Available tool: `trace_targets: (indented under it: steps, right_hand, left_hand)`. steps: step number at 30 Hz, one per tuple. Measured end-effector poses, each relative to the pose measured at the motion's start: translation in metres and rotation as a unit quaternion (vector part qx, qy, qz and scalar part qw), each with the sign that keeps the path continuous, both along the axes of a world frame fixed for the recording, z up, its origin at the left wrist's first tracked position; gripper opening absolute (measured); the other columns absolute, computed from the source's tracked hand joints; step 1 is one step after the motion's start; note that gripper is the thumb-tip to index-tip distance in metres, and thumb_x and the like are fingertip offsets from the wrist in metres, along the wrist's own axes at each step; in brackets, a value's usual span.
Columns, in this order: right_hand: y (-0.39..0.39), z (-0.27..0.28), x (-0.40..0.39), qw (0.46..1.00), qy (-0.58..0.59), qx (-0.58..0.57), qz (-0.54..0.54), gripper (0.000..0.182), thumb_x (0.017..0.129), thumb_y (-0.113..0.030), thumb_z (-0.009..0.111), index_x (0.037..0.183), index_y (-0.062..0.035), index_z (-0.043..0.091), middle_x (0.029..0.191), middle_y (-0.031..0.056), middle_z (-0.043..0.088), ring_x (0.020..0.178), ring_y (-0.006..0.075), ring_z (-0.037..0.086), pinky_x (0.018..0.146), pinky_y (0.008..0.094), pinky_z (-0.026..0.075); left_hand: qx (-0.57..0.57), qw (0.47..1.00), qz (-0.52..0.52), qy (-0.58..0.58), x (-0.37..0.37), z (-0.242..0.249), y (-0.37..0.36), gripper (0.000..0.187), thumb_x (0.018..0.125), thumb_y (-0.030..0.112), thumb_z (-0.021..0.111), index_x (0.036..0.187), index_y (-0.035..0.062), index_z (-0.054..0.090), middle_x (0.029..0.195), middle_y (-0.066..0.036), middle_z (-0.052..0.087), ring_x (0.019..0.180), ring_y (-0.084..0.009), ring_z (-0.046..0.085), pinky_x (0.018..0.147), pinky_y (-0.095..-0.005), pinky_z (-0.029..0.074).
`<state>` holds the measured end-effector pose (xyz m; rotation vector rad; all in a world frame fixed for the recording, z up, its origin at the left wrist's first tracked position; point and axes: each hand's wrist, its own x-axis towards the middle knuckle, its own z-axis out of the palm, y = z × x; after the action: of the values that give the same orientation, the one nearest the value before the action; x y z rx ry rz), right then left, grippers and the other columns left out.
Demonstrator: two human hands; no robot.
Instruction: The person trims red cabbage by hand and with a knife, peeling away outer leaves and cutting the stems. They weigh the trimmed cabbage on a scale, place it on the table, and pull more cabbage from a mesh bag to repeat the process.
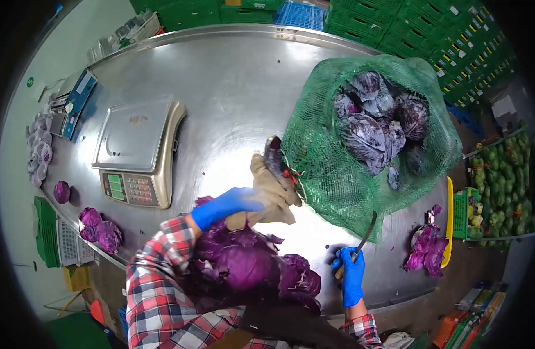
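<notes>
In a blue glove, my left hand point(229, 206) grips a tan cloth point(270, 192) above the steel table; its fingers are slightly blurred. A dark leaf or strip point(274, 158) lies against the cloth. My right hand point(350, 273), also blue-gloved, is closed round the handle of a knife point(368, 230), its dark curved blade pointing up and away. Purple cabbages and loose leaves point(247, 266) are heaped below my left hand, close to my body. Beyond the knife lies a green mesh sack point(319, 145), open at the top, with several dark red cabbages point(363, 136) inside.
A weighing scale point(133, 139) stands on the left of the steel table point(232, 75). Small purple cabbages point(100, 230) lie near the left edge. Purple leaves point(425, 250) rest at the right, beside a yellow edge point(450, 224). Green crates point(407, 29) are stacked behind.
</notes>
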<state>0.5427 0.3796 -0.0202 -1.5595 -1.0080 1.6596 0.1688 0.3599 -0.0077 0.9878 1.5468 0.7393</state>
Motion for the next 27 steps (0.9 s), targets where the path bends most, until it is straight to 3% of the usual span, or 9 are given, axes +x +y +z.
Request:
trace_targets:
  steps: [6,8,12,16,17,18,22,24,27]
  right_hand:
    - [-0.008,0.003,0.028,0.997,-0.019,0.050,-0.049,0.009,0.089,-0.012,0.053,0.088,-0.0040,0.050,0.076,0.0093,0.058,0.052,0.0137,0.055,0.049,0.0270,0.046]
    - [-0.011,0.008,0.031,0.996,-0.009,0.052,-0.078,0.008,0.088,-0.011,0.054,0.088,-0.0045,0.050,0.075,0.0073,0.057,0.051,0.0127,0.054,0.048,0.0255,0.045]
    - [-0.025,0.013,0.034,0.992,-0.021,0.049,-0.118,0.008,0.088,-0.011,0.054,0.087,-0.0052,0.049,0.074,0.0066,0.057,0.051,0.0122,0.054,0.047,0.0249,0.045]
    - [-0.033,0.018,0.029,0.991,-0.037,0.026,-0.127,0.009,0.089,-0.012,0.055,0.087,-0.0052,0.049,0.076,0.0070,0.058,0.051,0.0121,0.054,0.048,0.0248,0.045]
    - [-0.035,0.015,0.028,0.991,-0.046,0.027,-0.124,0.009,0.089,-0.012,0.055,0.087,-0.0052,0.049,0.077,0.0070,0.058,0.052,0.0120,0.054,0.048,0.0248,0.045]
    - [-0.038,0.015,0.028,0.991,-0.056,0.028,-0.118,0.009,0.089,-0.013,0.055,0.087,-0.0052,0.049,0.077,0.0071,0.058,0.052,0.0119,0.054,0.049,0.0247,0.045]
    - [-0.057,0.028,0.021,0.999,-0.049,0.009,-0.017,0.011,0.089,-0.013,0.055,0.094,-0.0038,0.053,0.078,0.0057,0.058,0.053,0.0111,0.054,0.049,0.0240,0.045]
    - [-0.067,0.038,0.018,0.997,-0.055,-0.012,0.055,0.015,0.089,-0.015,0.055,0.098,-0.0032,0.054,0.079,0.0054,0.057,0.052,0.0111,0.053,0.049,0.0244,0.044]
    - [-0.075,0.054,0.004,0.988,-0.009,-0.046,0.145,0.021,0.088,-0.012,0.055,0.107,-0.0026,0.055,0.082,0.0015,0.057,0.058,0.0087,0.053,0.051,0.0216,0.043]
  left_hand:
    - [0.218,0.946,0.191,-0.144,-0.110,0.105,0.044,0.032,0.088,0.023,0.055,0.112,0.0023,0.056,0.104,-0.003,0.060,0.094,-0.0144,0.057,0.087,-0.0284,0.044]
    - [0.324,0.921,0.196,-0.096,-0.146,0.135,0.080,0.032,0.090,0.022,0.050,0.112,-0.0012,0.055,0.107,-0.007,0.060,0.097,-0.0148,0.057,0.088,-0.0272,0.043]
    - [0.233,0.920,0.266,0.170,-0.174,0.131,0.147,0.052,0.080,0.035,0.065,0.112,-0.0039,0.054,0.101,-0.011,0.063,0.088,-0.0151,0.060,0.080,-0.0278,0.047]
    - [0.207,0.884,0.149,0.391,-0.111,0.008,0.180,0.072,0.074,0.041,0.069,0.127,-0.0011,0.043,0.123,-0.017,0.052,0.115,-0.0250,0.049,0.098,-0.0327,0.037]
    - [0.183,0.980,0.030,0.070,-0.104,-0.052,0.185,0.075,0.074,0.042,0.069,0.131,0.0029,0.039,0.123,-0.018,0.052,0.116,-0.0275,0.048,0.100,-0.0344,0.034]
    - [0.167,0.948,-0.092,0.254,-0.054,-0.017,0.152,0.063,0.079,0.035,0.067,0.128,0.0054,0.043,0.121,-0.016,0.054,0.114,-0.0252,0.049,0.099,-0.0336,0.035]
    - [0.162,0.971,-0.168,0.045,-0.014,-0.017,0.050,0.047,0.083,0.026,0.063,0.123,0.0054,0.050,0.122,-0.013,0.053,0.112,-0.0230,0.050,0.098,-0.0317,0.036]
    - [0.018,0.963,-0.270,-0.013,-0.003,0.041,-0.005,0.048,0.083,0.025,0.063,0.126,0.0076,0.049,0.127,-0.014,0.049,0.118,-0.0255,0.045,0.100,-0.0347,0.033]
    - [0.279,0.926,-0.169,0.192,-0.014,0.049,-0.083,0.049,0.082,0.023,0.063,0.127,0.0086,0.049,0.129,-0.013,0.047,0.122,-0.0281,0.041,0.103,-0.0380,0.030]
